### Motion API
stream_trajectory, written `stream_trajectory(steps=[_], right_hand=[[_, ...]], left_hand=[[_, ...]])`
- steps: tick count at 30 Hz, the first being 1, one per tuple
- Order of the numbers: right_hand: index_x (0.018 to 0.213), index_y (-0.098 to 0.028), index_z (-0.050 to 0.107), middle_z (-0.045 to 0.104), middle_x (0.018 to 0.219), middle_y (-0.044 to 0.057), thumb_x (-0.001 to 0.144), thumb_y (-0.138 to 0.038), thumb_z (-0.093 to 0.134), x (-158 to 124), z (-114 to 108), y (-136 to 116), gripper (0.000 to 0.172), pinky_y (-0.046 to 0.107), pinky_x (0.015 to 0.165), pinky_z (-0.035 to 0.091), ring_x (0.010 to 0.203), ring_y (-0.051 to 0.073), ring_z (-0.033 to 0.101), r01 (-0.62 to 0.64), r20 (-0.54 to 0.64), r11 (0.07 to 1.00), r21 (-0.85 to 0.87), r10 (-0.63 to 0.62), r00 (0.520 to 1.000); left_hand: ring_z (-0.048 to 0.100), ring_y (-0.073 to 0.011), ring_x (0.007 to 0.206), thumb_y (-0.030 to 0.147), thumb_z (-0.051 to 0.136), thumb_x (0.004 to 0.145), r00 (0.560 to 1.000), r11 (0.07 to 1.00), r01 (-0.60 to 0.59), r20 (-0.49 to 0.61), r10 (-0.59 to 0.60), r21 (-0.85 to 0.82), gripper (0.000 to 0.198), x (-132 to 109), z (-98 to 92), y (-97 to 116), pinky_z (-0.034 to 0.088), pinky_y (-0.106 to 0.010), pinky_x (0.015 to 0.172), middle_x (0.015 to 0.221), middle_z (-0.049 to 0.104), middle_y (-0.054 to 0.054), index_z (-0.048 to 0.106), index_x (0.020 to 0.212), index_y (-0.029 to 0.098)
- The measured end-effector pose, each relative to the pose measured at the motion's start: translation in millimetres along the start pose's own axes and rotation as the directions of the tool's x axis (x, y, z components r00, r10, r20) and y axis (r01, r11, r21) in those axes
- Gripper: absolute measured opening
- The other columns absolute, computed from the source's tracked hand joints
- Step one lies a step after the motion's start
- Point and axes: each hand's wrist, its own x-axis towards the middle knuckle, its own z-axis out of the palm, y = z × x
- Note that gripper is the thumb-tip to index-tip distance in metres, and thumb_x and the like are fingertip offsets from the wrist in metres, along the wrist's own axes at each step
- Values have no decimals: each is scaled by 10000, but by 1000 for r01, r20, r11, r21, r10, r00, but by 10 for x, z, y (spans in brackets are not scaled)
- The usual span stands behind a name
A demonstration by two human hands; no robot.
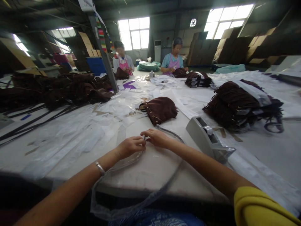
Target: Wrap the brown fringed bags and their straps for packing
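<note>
The dark brown drawstring bag (162, 110) lay on its side on the white table (155, 171), just beyond the two hands. Its long strap (166, 187), covered with clear plastic film, came out from the near side of the bag, curved by the right forearm, hung in a loop below the table edge and came up towards the left hand (131, 146). The fingers of this hand were curled and pressed together on the strap. The right hand (157, 138) met it almost touching, with thumb and fingertips nearly together on a small dark part of the strap; what part exactly, I could not tell. A grey tape dispenser (199, 133) stood near the right forearm.

In my judgement, the strap was light and flexible, and its film was probably slippery and easy to tear, so a pinch close to its end seemed safer than pulling the loose film. The bag looked soft and not heavy; its rounded body appeared the better place to take hold, rather than the thin drawstring.
</note>
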Motion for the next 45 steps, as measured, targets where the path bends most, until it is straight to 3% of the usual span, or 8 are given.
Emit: stream_trajectory(steps=[5, 10, 12, 21, 27, 31, 40, 45], right_hand=[[1010, -217, 727, 723, 1024, 78, 932, -155, 560, 7, -167, -2, 194, 269, 797, 432, 998, 202, 607, 10, 269, 970, -244, 57, 962], [979, -196, 737, 731, 953, 105, 907, -230, 580, -37, -265, -118, 176, 270, 707, 414, 908, 229, 649, -177, 245, 939, -296, 254, 936], [1022, -202, 719, 739, 937, 94, 878, -247, 612, -44, -270, -173, 185, 261, 684, 410, 875, 226, 663, -246, 230, 925, -289, 317, 920], [1290, -243, 595, 717, 735, -23, 929, -152, 501, -284, -370, -200, 384, 204, 660, 438, 651, 123, 648, -202, 305, 979, 23, 186, 934], [1119, -309, 722, 694, 1161, 17, 739, 78, 500, -283, -373, -25, 587, 240, 814, 458, 983, 174, 644, 157, 322, 987, -39, -137, 937], [1194, -310, 684, 630, 1300, -1, 704, 115, 481, -216, -390, 4, 680, 237, 857, 454, 1038, 168, 635, 217, 362, 976, -31, -192, 912], [969, -312, 754, 665, 1109, -10, 869, -256, 667, -46, -279, -170, 144, 214, 719, 430, 886, 150, 622, 277, 332, 952, -128, -222, 917], [928, -258, 761, 654, 1110, 23, 852, -302, 691, -122, -98, -264, 112, 237, 754, 452, 806, 138, 635, 78, 206, 994, -76, -61, 977]], left_hand=[[643, -150, 978, 153, 452, 950, 955, 943, 292, 0, -296, -158, 273, -12, -67, 125, 510, -272, 876, 1098, 690, -22, 696, 1011, 259], [686, -162, 850, 282, 450, 955, 664, 655, 707, -69, -744, -265, 314, 77, -90, 303, 538, -266, 750, 1067, 698, -82, 591, 1215, 175], [679, -196, 851, 361, 571, 891, 609, 596, 774, -6, -793, -212, 311, 145, -54, 357, 521, -282, 730, 997, 709, -69, 636, 1138, 184], [623, -162, 769, 287, 574, 876, 726, 707, 675, 20, -687, -210, 157, 99, 126, 157, 454, -262, 739, 897, 695, -27, 711, 905, 217], [619, -143, 768, 297, 571, 894, 783, 753, 597, -6, -622, -276, 166, 17, 150, 102, 448, -241, 750, 925, 701, -27, 715, 908, 215], [623, -150, 796, 291, 569, 897, 791, 757, 575, -26, -611, -309, 167, -2, 170, 93, 447, -241, 758, 917, 699, -30, 716, 906, 211], [629, -148, 781, 308, 598, 872, 764, 716, 584, -37, -644, -384, 166, -16, 180, 80, 456, -241, 751, 902, 707, -21, 732, 912, 217], [636, -154, 781, 313, 632, 847, 718, 669, 622, -44, -695, -408, 156, -7, 194, 111, 461, -247, 748, 892, 712, -21, 738, 910, 217]])
